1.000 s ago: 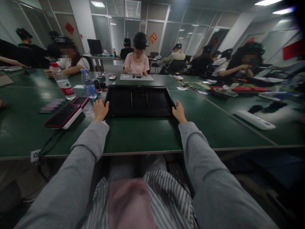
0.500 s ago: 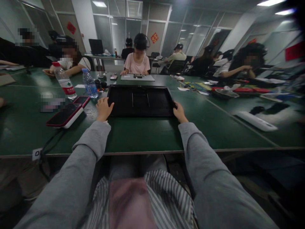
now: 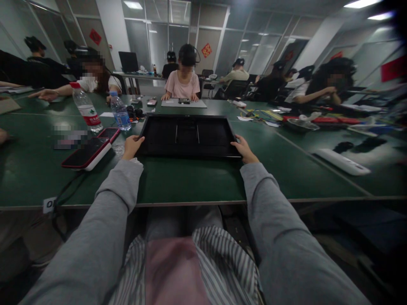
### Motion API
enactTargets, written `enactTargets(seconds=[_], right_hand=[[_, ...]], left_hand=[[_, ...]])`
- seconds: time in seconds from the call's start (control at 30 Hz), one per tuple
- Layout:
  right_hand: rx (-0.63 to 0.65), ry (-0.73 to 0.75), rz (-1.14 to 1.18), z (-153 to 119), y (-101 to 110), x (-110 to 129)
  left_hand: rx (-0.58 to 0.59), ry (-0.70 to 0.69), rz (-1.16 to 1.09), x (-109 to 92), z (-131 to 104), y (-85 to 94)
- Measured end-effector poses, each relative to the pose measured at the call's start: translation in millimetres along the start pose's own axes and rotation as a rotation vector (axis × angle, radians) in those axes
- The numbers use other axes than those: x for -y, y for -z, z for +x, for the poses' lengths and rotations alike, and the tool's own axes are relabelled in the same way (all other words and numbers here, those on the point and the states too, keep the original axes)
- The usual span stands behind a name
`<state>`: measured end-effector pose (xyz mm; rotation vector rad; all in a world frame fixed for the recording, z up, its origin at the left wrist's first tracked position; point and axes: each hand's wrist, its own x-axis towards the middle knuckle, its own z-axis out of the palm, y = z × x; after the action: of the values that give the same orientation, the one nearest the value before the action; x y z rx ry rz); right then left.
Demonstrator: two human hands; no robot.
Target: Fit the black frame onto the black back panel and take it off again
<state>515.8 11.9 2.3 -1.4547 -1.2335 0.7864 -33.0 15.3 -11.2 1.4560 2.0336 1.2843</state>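
Observation:
A shallow black rectangular tray (image 3: 159, 148) with two thin light strips inside lies in front of me, over the green table (image 3: 190, 180). My left hand (image 3: 132, 146) grips its left edge, thumb on the rim. On the opposite side, my right hand (image 3: 244, 149) holds the right edge, with the thumb over the rim and the other fingers partly hidden behind it. Whether the tray rests flat or is slightly lifted is hard to tell.
Left of the tray stand a red-capped bottle (image 3: 87, 110) and a blue-capped bottle (image 3: 120, 112), with a red-edged phone (image 3: 85, 153) nearer me. A white power strip (image 3: 341, 162) lies right. Opposite sits a person (image 3: 182, 82) at a grey board (image 3: 170, 103).
The tray's near edge is slightly closer to me and looks wider. My left hand has gone from spread fingers at the corner to a grip on the edge. A person's arm at left has stretched out.

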Motion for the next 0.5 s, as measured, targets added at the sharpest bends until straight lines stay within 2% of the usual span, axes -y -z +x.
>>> enactTargets(seconds=[0.27, 0.5], right_hand=[[-0.157, 0.024, -0.016, 16.4, 0.7, -11.6], [-0.505, 0.125, -0.173, 21.3, 21.8, -21.1]], left_hand=[[-0.006, -0.068, -0.044, 5.3, 6.9, -7.6], [-0.001, -0.07, -0.044, 8.3, 9.8, -8.5]])
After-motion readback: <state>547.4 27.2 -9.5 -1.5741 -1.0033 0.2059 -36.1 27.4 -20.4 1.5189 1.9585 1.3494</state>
